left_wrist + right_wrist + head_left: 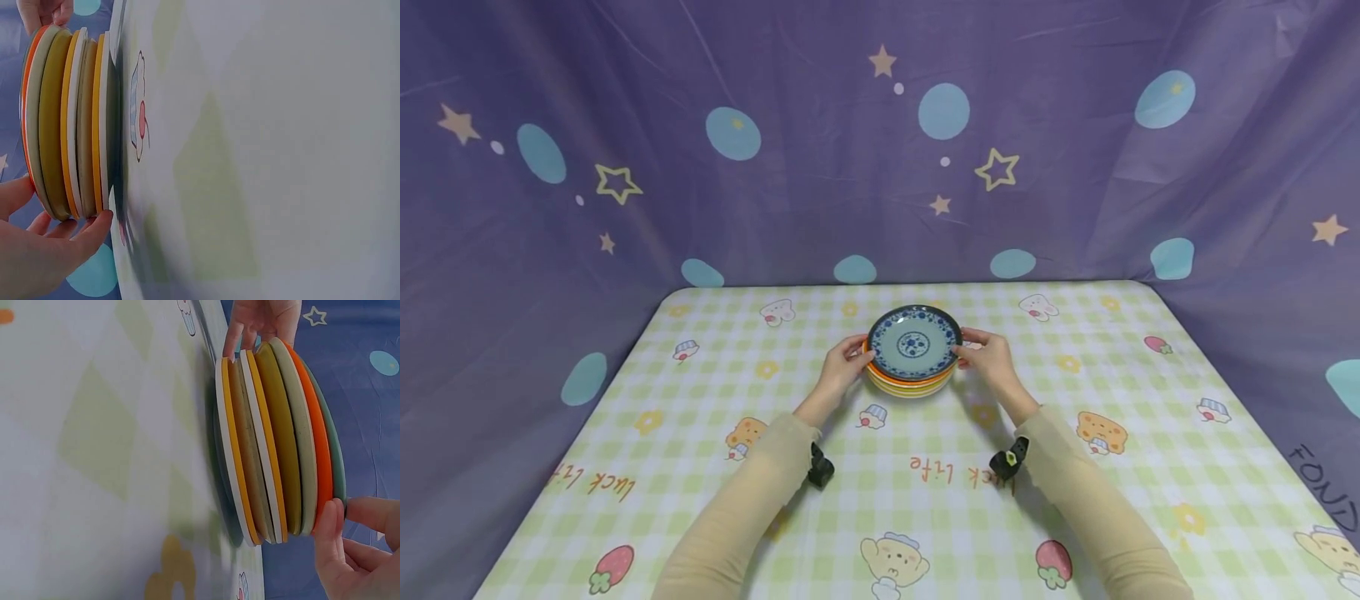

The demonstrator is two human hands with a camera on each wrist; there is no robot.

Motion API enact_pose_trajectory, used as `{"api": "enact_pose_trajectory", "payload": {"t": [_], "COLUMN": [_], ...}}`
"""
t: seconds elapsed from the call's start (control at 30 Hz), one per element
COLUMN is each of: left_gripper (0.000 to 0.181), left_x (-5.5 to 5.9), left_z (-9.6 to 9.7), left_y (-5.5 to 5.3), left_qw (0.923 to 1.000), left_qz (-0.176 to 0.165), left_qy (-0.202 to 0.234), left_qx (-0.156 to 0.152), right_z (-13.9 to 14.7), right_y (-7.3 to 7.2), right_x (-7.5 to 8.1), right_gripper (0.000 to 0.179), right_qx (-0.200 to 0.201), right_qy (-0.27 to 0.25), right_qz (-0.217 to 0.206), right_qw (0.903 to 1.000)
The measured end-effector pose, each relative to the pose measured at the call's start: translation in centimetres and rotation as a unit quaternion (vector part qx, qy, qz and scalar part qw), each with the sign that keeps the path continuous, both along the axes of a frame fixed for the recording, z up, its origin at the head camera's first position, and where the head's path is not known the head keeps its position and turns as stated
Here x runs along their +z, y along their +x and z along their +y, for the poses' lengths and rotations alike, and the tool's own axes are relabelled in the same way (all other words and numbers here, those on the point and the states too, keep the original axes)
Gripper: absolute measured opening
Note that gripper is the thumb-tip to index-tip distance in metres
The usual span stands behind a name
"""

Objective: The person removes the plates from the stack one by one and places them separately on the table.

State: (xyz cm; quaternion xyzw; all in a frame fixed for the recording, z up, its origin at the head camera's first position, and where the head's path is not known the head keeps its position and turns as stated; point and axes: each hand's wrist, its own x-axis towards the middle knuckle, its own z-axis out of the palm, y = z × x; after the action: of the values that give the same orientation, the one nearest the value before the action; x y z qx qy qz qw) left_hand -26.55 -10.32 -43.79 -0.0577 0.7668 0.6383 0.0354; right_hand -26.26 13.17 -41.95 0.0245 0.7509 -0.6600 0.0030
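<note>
A stack of plates (913, 388) stands toward the far middle of the table. On top lies a plate with a blue floral pattern and a dark rim (914, 343). Below its rim show orange, cream, mustard and white edges, clearest in the right wrist view on the stack's side (287, 437). My left hand (844, 363) holds the stack's left side, its thumb by the top rim and its fingers (94, 231) spread down the edges. On the other side my right hand (991, 358) pinches near the top, thumb and fingertips (331, 519) at the upper plates' edges.
A checked green and white cloth with printed cartoons covers the table (940, 517). Behind and at both sides hangs a purple curtain (820, 208) with stars and blue spots. Black wrist cameras (822, 467) sit under both forearms.
</note>
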Motion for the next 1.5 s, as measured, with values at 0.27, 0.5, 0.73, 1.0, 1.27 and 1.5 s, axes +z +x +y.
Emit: {"api": "enact_pose_trajectory", "payload": {"t": [0.27, 0.5, 0.73, 1.0, 1.27, 1.5], "left_gripper": [0.043, 0.042, 0.039, 0.04, 0.04, 0.04], "left_x": [0.1, 0.0, -0.1, 0.0, 0.1, 0.2], "left_z": [0.2, 0.1, -0.1, 0.0, 0.0, 0.1], "left_y": [0.2, 0.1, -0.1, 0.4, 0.5, 0.6], "left_qw": [1.0, 0.9999, 1.0, 0.9999, 0.9997, 0.9997], "left_qz": [-0.008, -0.007, -0.007, 0.009, 0.008, -0.004], "left_qy": [0.004, 0.011, 0.004, 0.012, 0.022, 0.025], "left_qx": [-0.003, -0.002, 0.0, -0.002, -0.004, -0.004], "right_z": [0.1, 0.3, 0.3, 1.1, 2.3, 4.1], "right_y": [-0.1, 0.1, 0.4, 0.7, 0.9, 0.8], "right_x": [0.2, 0.9, 1.5, 1.6, 2.3, 2.1], "right_gripper": [0.041, 0.042, 0.042, 0.044, 0.045, 0.046], "right_qx": [-0.03, -0.029, -0.033, -0.032, -0.025, -0.027], "right_qy": [-0.029, -0.054, -0.058, -0.063, -0.072, -0.067], "right_qz": [-0.034, -0.063, -0.067, -0.068, -0.066, -0.056], "right_qw": [0.9986, 0.9961, 0.9955, 0.9952, 0.9949, 0.9958]}}
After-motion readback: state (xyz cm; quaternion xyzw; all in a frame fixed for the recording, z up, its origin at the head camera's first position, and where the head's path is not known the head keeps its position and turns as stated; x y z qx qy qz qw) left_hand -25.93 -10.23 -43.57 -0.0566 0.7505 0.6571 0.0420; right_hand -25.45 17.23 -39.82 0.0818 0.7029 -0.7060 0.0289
